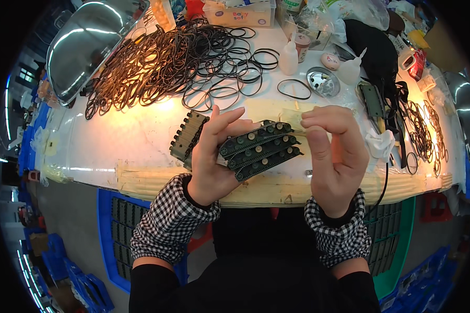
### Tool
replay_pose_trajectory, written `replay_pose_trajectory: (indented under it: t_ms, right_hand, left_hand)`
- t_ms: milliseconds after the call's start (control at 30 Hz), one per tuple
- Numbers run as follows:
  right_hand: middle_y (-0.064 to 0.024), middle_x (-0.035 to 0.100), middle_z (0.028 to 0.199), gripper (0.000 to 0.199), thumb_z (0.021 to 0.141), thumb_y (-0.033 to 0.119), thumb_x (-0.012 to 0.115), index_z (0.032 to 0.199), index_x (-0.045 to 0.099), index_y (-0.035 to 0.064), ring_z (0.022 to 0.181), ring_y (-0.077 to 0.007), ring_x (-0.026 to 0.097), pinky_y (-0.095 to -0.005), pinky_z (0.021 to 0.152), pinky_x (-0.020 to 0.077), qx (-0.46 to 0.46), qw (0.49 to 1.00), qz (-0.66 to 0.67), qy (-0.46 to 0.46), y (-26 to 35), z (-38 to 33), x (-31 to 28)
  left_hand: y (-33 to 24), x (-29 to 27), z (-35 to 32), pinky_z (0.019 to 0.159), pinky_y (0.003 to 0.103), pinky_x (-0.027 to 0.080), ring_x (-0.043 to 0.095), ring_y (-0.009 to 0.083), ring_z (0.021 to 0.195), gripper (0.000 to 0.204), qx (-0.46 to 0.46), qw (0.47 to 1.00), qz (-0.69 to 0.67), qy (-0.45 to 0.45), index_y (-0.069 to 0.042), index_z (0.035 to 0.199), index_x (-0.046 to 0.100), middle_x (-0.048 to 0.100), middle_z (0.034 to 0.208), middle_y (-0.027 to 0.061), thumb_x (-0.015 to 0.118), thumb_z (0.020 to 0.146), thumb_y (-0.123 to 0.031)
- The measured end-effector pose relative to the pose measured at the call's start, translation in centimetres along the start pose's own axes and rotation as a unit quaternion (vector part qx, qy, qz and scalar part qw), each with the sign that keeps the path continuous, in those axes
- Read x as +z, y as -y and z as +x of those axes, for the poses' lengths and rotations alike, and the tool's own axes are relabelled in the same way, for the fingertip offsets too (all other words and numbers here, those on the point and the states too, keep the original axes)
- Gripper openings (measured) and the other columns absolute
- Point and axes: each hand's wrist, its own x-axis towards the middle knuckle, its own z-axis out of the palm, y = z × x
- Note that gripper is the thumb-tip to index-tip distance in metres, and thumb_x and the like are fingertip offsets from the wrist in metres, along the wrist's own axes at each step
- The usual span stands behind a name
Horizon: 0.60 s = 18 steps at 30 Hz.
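My left hand (214,161) is closed round a stack of dark green toy tank track pieces (260,148) with round wheels along their sides. They lie tilted, fanned slightly apart, above the table's near edge. By their right end is my right hand (339,154), its thumb and forefinger brought together in a pinch. Whatever is between those fingertips is too small to make out. Left of my left hand, partly behind it, stands a tan-lit block of similar wheeled pieces (189,134).
A large heap of dark rubber bands (156,68) covers the far left. Behind my right hand are white squeeze bottles (289,58), a round metal dish (322,82) and a loose band (294,89). Blue (105,235) and green (406,245) trays of dark parts sit below the table.
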Motion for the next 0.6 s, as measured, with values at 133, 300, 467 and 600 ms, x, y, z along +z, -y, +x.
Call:
replay_pose_trajectory:
  t_ms: [133,300,467,600]
  right_hand:
    - [-0.0071,0.064,0.085,0.004,0.087,0.004,0.067,0.090,0.065,0.0021,0.082,-0.0201,0.057,-0.0308,0.075,0.0449,0.063,0.992,0.109,0.030,0.3,-0.2,2.2]
    - [-0.0056,0.063,0.082,0.003,0.087,0.005,0.067,0.088,0.066,0.0028,0.080,-0.0202,0.056,-0.0309,0.074,0.0443,0.068,0.991,0.110,0.036,0.4,0.0,3.0]
    - [-0.0048,0.063,0.081,0.003,0.087,0.006,0.067,0.087,0.067,0.0032,0.079,-0.0205,0.056,-0.0310,0.074,0.0440,0.062,0.993,0.096,0.039,0.3,0.0,3.1]
    - [-0.0052,0.063,0.081,0.003,0.087,0.006,0.068,0.087,0.067,0.0032,0.080,-0.0207,0.056,-0.0312,0.073,0.0441,0.055,0.994,0.091,0.039,0.4,0.1,3.2]
  left_hand:
    - [0.4,0.3,-0.5,0.116,0.060,0.009,0.066,0.0181,0.106,0.081,-0.049,0.998,-0.028,-0.013,-0.008,0.138,0.038,0.069,0.111,0.0038,0.085,0.074,-0.016]
    - [0.6,0.2,-0.6,0.116,0.062,0.008,0.065,0.0192,0.108,0.079,-0.053,0.998,-0.038,-0.011,-0.008,0.138,0.039,0.069,0.111,0.0046,0.084,0.074,-0.016]
    - [0.3,0.2,-0.4,0.115,0.062,0.008,0.066,0.0197,0.108,0.078,-0.045,0.998,-0.035,-0.011,-0.008,0.138,0.039,0.069,0.112,0.0050,0.084,0.074,-0.016]
    - [0.2,0.1,-0.3,0.115,0.062,0.008,0.066,0.0195,0.107,0.078,-0.042,0.999,-0.028,-0.012,-0.008,0.138,0.039,0.069,0.112,0.0049,0.084,0.074,-0.016]
